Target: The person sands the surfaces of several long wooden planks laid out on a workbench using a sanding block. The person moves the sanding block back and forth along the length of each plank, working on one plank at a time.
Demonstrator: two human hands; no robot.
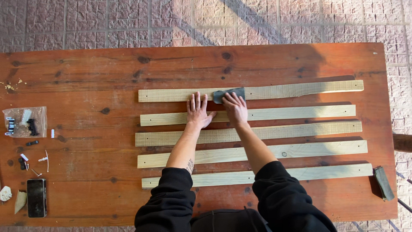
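- Nearest us, our two black sleeves [171, 202] reach out over the near edge of the reddish-brown wooden desk [86, 73].
- Five long pale wooden slats lie side by side across the middle of the desk, running left to right; our forearms cross the nearer ones, starting with the nearest pale slat [326, 172].
- At the near left corner lie a black phone [37, 197] and small scraps; beyond them, along the left edge, are loose small black and white fittings [23, 161] and a clear plastic bag of hardware [25, 121].
- By the right edge near the near corner rests a dark grey folded piece of abrasive sheet [383, 182].
- Our left hand [198, 111] lies flat, its fingers [197, 101] slightly spread, palm on the second-farthest slat [300, 113] and fingertips touching the farthest pale slat [300, 90].
- Our right hand [235, 107] sits just beside it, fingers together and pressed down on a dark grey strip of sandpaper [229, 93].
- That sandpaper lies on the farthest slat, near its middle, toward the far edge of the desk.
- Beyond the far edge is a paved floor of pinkish stone tiles [128, 21].
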